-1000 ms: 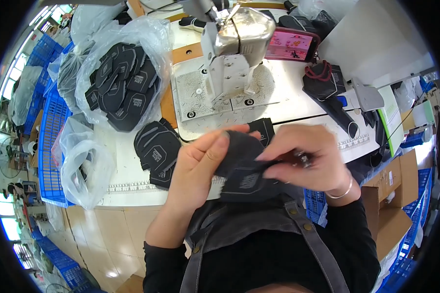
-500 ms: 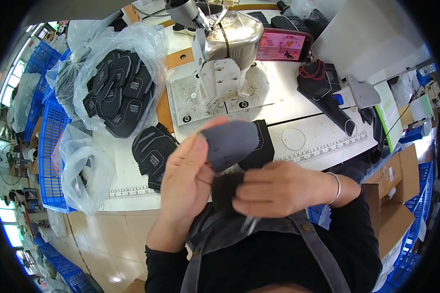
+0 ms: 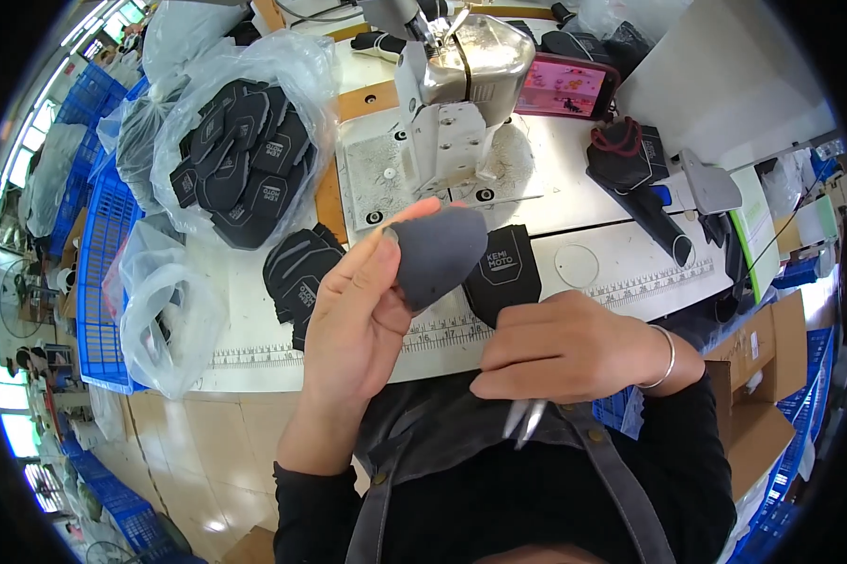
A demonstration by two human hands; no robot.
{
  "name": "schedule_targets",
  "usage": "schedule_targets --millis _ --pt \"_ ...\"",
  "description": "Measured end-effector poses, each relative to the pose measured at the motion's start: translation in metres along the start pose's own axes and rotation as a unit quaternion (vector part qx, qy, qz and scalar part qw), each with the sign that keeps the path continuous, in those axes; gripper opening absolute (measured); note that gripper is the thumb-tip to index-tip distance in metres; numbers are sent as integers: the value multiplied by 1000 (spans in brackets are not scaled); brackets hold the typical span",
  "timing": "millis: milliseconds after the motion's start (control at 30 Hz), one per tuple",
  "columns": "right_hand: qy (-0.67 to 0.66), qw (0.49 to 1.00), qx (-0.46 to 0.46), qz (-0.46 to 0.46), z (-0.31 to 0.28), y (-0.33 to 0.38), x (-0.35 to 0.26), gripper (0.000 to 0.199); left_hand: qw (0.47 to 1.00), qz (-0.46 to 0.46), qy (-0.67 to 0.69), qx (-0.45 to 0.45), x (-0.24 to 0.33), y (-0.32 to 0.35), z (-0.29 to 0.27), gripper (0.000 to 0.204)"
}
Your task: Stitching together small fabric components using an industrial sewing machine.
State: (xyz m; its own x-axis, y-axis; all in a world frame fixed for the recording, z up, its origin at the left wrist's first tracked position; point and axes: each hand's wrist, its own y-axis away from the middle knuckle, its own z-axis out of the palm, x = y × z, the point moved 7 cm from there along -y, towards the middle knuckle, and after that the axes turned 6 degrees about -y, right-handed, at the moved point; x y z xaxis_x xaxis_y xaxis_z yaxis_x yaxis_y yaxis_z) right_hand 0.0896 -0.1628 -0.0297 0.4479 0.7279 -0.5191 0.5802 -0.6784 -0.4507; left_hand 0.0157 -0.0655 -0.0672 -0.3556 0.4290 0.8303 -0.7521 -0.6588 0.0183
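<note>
Pinching grey fabric piece (image 3: 438,252) w/ left hand (image 3: 353,320), table edge (image 3: 348,362) below.

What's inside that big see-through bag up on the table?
The clear plastic bag holds a heap of dark flat fabric pieces, some with pale markings. Only the top layer shows; whatever lies beneath the heap is covered.

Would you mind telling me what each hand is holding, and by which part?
The left hand pinches a grey fabric piece at its left edge, between thumb and fingers. The right hand grips small metal snips, blades pointing down below the fist.
</note>
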Motion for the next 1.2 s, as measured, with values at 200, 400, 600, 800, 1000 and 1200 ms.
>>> schedule_targets --millis 200,400,600,800,1000,1200 --pt "-23 976 209 51 -32 -1 15 23 998 -36 -32 -49 -9 6 7 39" --pt "-5 955 279 102 -28 5 20 20 993 -27 -104 -54 -9 11 14 36" --pt "-4 951 249 184 -32 9 25 19 889 83 -447 -64 1 20 19 38" --pt "50 955 273 108 -35 9 20 19 875 87 -475 -36 6 17 21 36" --pt "20 946 301 118 -34 15 24 21 783 221 -581 11 24 21 31 40" --pt "-101 932 311 156 -35 18 30 18 863 257 -434 40 24 25 15 26"
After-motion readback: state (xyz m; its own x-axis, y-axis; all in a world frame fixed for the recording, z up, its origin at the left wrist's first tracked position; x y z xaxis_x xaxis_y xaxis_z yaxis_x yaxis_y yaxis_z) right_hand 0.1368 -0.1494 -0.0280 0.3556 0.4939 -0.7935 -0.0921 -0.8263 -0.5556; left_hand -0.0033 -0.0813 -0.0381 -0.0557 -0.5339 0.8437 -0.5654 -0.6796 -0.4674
